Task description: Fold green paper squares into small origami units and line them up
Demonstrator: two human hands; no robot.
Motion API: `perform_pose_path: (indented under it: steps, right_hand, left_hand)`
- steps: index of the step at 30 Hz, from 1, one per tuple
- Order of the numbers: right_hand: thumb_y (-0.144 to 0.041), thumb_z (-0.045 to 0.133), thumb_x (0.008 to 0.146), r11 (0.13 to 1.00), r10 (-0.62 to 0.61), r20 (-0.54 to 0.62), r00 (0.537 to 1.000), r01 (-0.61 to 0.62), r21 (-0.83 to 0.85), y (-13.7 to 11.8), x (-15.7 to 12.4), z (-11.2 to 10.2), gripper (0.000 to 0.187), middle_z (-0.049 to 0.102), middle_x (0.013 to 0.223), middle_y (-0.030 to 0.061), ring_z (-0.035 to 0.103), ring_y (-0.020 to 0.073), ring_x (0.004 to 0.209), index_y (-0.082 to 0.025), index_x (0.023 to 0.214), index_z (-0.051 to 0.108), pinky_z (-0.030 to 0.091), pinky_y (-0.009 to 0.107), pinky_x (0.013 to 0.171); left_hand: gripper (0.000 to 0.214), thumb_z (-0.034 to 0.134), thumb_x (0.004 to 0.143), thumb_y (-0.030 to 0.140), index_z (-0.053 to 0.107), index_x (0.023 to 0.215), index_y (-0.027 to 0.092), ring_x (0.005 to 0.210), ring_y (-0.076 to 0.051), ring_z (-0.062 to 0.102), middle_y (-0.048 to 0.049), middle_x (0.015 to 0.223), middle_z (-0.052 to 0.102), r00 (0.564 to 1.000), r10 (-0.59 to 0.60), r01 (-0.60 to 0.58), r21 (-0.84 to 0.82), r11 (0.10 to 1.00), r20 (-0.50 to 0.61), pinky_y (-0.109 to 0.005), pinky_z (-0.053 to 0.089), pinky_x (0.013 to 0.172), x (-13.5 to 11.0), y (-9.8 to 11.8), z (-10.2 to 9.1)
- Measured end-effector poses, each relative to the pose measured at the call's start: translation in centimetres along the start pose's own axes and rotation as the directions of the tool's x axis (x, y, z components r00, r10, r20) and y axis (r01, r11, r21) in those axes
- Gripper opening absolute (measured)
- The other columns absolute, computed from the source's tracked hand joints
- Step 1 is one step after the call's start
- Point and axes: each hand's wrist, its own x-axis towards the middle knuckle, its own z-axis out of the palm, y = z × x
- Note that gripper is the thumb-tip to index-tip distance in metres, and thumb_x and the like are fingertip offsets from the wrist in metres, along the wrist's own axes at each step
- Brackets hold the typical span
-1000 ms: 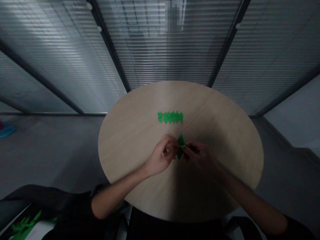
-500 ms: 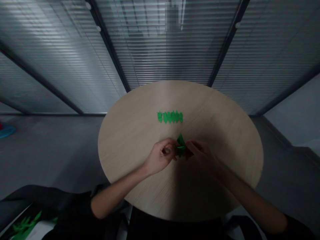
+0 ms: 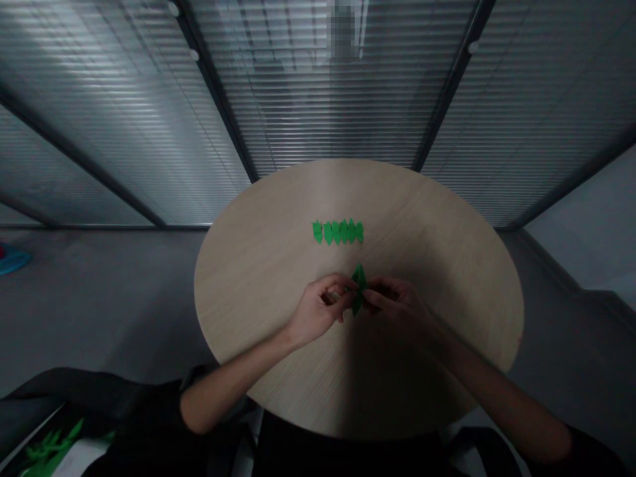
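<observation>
A small green folded paper piece, pointed at top and bottom, is pinched between my two hands above the table. Thumb and fingers of my left hand are closed on its left side. From the right, my right hand pinches it, its thumb and fingertips pressed to the paper; this hand lies in shadow. Just beyond, a row of several small green folded paper pieces lies side by side on the round wooden table.
A glass wall with blinds stands behind the table. At the lower left, more green pieces lie beside a pale object. A blue round object is on the floor at far left.
My right thumb and fingertips have closed onto the green paper piece. Its lower folds, which stuck out before, now look narrower and more upright. The row has not moved.
</observation>
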Motion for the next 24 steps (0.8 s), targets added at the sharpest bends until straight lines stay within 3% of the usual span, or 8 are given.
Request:
perform_pose_path:
  steps: [11,17,24]
  right_hand:
    - [-0.055,0.074,0.086,0.99,-0.035,-0.028,0.999,0.03,-0.14,0.26,0.19,-0.11,0.036,0.07,0.072,0.0029,0.066,0.0159,0.063,-0.019,0.083,0.07,0.055,0.029,0.06]
    - [-0.053,0.072,0.087,0.982,-0.062,-0.06,0.996,0.05,-0.182,0.51,0.05,0.18,0.034,0.067,0.066,0.0014,0.063,0.0148,0.058,-0.02,0.08,0.067,0.05,0.026,0.054]
    - [-0.056,0.072,0.086,0.987,-0.037,-0.042,0.998,0.03,-0.158,0.2,-0.1,0.45,0.037,0.07,0.073,0.0023,0.066,0.015,0.06,-0.02,0.086,0.067,0.054,0.027,0.057]
  left_hand:
    - [0.02,0.071,0.091,0.032,0.069,0.098,0.014,0.045,-0.005,0.052,0.003,0.068,0.061,1.0,0.013,-0.013,0.062,0.998,-0.002,-0.015,0.043,0.042,-0.13,-0.33,0.15]
    - [0.018,0.071,0.092,0.032,0.065,0.098,0.016,0.052,-0.006,0.053,0.0007,0.076,0.063,0.996,0.07,-0.069,0.013,0.998,-0.05,-0.014,0.046,0.041,0.06,-0.49,0.23]
    - [0.024,0.075,0.089,0.032,0.058,0.098,0.018,0.053,-0.007,0.053,0.0044,0.073,0.058,0.994,0.048,-0.055,-0.062,0.997,-0.097,-0.015,0.048,0.043,-0.04,-0.53,0.42]
